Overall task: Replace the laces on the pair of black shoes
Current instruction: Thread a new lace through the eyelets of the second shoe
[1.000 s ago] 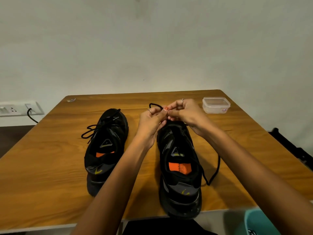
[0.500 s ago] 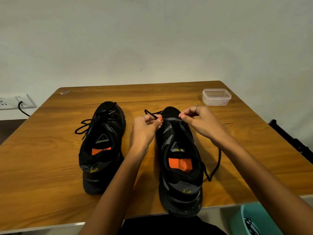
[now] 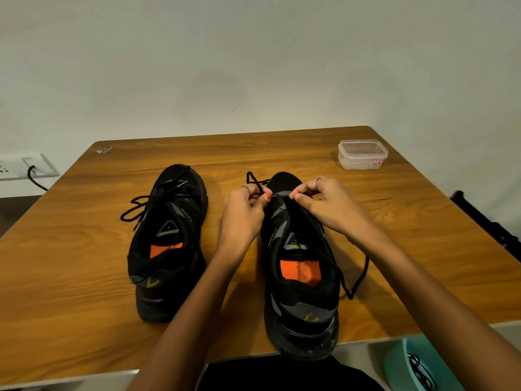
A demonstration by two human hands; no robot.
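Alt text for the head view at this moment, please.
Both hands, left hand and right hand, pinch a black lace at the toe end of the right-side black shoe on a wooden table; a second shoe sits beside it.

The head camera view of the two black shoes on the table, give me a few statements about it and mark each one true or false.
1. Both hands are at the toe end of the right-hand shoe. True.
2. The left hand pinches a black lace. True.
3. The clear plastic container sits between the two shoes. False: it stands near the table's far right corner, apart from both.
4. The left-hand shoe has no lace in it. False: a black lace runs over its front and loops onto the wooden table.
5. The right hand rests flat on the table. False: its fingers are curled at the shoe's front.
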